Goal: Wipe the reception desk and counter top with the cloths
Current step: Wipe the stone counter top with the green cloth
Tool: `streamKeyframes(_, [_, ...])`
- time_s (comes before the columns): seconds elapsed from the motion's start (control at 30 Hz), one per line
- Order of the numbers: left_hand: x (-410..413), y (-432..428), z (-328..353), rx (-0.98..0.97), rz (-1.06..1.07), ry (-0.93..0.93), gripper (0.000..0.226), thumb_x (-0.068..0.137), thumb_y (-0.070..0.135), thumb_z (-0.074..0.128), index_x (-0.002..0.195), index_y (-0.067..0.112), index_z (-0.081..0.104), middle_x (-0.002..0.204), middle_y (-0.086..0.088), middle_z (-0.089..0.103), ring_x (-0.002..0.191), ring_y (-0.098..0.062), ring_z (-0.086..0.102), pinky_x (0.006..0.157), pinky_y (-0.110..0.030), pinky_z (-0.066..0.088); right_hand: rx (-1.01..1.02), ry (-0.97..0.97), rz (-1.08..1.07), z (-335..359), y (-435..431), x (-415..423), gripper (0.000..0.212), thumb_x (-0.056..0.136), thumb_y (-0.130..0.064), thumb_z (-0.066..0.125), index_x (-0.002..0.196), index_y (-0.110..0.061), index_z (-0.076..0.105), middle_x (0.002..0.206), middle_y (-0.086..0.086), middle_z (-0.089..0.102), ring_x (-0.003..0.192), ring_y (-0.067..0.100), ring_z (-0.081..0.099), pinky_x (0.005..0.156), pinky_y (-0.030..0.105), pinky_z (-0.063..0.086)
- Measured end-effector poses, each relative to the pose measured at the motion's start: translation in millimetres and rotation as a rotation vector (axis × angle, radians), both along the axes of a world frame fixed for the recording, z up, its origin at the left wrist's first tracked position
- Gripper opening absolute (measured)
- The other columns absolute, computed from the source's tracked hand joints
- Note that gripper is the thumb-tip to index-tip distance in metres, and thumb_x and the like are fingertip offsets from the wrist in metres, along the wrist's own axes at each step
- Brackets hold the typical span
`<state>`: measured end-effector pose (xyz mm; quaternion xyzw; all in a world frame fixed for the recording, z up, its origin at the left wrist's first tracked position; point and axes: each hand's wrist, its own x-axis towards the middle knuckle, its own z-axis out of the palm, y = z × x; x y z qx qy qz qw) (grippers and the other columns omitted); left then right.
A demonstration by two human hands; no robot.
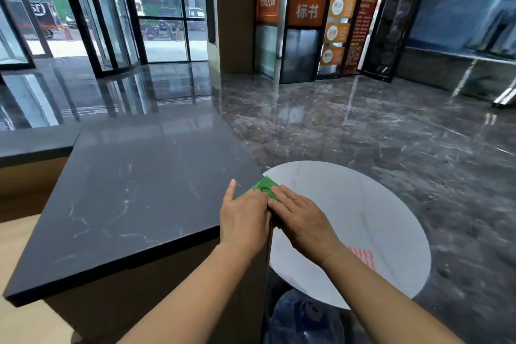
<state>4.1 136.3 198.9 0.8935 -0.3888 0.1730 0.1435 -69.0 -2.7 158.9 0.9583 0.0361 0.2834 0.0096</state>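
Green cloth (264,188) under both hands (243,216) (303,219)

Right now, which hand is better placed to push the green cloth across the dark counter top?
Left, probably. The left hand lies flat on the green cloth over the dark counter top, which stretches to its side. The right hand sits past the counter's edge, above the white round table.
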Motion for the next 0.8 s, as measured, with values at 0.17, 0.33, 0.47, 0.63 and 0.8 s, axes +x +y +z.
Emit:
streamKeyframes(0.17, [26.2, 13.6, 10.9, -0.047, 0.114, 0.211, 0.048, 0.070, 0.063, 0.064, 0.107, 0.033, 0.062, 0.099, 0.008, 0.067, 0.109, -0.018, 0.055, 0.101, -0.034, 0.027, 0.294, 0.144, -0.041, 29.0, 10.4, -8.6, 0.060, 0.064, -0.026, 0.057, 0.124, -0.018, 0.055, 0.135, 0.004, 0.057, 0.121, 0.026, 0.055, 0.090, 0.034, 0.050])
streamKeyframes(0.33, [32.0, 13.6, 18.2, -0.034, 0.112, 0.362, 0.043, 0.067, 0.062, 0.069, 0.094, 0.031, 0.060, 0.094, 0.010, 0.063, 0.105, -0.018, 0.053, 0.082, -0.033, 0.027, 0.851, 0.159, -0.456, 40.9, 13.7, 8.7, 0.043, 0.082, -0.026, 0.060, 0.126, -0.027, 0.060, 0.119, -0.005, 0.065, 0.113, 0.016, 0.056, 0.093, 0.033, 0.046])
streamKeyframes(0.47, [30.8, 6.8, 23.8, -0.087, 0.027, 0.527, 0.031, 0.073, 0.040, 0.073, 0.080, 0.027, 0.045, 0.084, 0.010, 0.058, 0.092, -0.020, 0.055, 0.073, -0.032, 0.034, 1.198, 0.228, -0.424, 45.0, 5.9, 18.1, 0.014, 0.080, -0.017, 0.066, 0.092, -0.017, 0.072, 0.094, 0.003, 0.073, 0.092, 0.023, 0.067, 0.087, 0.041, 0.054])
streamKeyframes(0.63, [35.8, -15.1, 36.7, -0.194, -0.097, 0.679, 0.028, 0.071, 0.016, 0.073, 0.073, 0.026, 0.047, 0.081, 0.005, 0.061, 0.084, -0.022, 0.059, 0.073, -0.034, 0.050, 1.340, 0.175, -0.405, 58.0, -7.0, 4.4, 0.012, 0.079, -0.007, 0.072, 0.076, -0.013, 0.062, 0.073, 0.003, 0.061, 0.065, 0.015, 0.057, 0.061, 0.028, 0.047])
streamKeyframes(0.8, [6.2, -59.0, 40.9, -0.400, -0.270, 0.726, 0.032, 0.081, 0.006, 0.065, 0.107, 0.021, 0.054, 0.109, 0.004, 0.060, 0.094, -0.016, 0.057, 0.075, -0.026, 0.046, 1.413, 0.037, -0.406, 52.8, -39.9, -27.4, 0.014, 0.087, -0.010, 0.065, 0.086, -0.013, 0.052, 0.079, 0.001, 0.057, 0.068, 0.013, 0.054, 0.057, 0.025, 0.040])
